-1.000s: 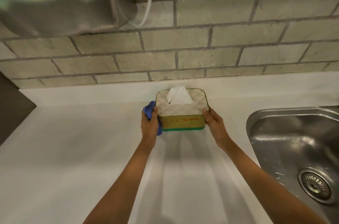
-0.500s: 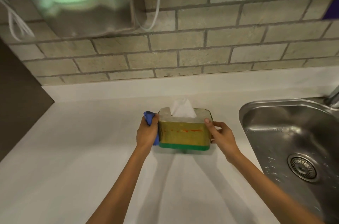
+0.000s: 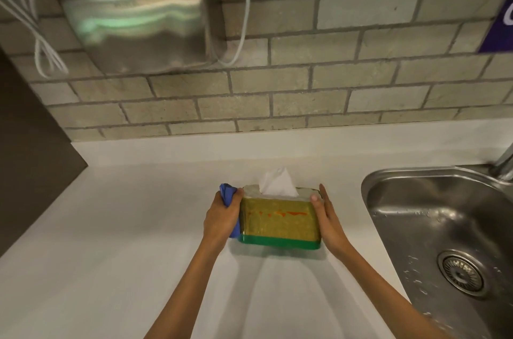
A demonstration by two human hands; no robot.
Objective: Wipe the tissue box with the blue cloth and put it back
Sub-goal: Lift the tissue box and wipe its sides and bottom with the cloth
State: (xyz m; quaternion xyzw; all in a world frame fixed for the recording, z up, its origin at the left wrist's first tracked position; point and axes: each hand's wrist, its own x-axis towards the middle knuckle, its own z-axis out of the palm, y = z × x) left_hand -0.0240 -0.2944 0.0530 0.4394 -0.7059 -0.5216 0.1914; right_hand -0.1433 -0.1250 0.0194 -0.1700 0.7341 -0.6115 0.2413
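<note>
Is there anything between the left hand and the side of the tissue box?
Yes: the bunched blue cloth sits between the left hand and the left end of the tissue box. The right hand lies bare against the right end.

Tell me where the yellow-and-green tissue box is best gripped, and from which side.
Probably by its two short ends, one hand from each side. The yellow-and-green tissue box stands upright on the white counter with a tissue sticking out the top; its ends are flat. The left hand, holding the blue cloth, and right hand flank them.
</note>
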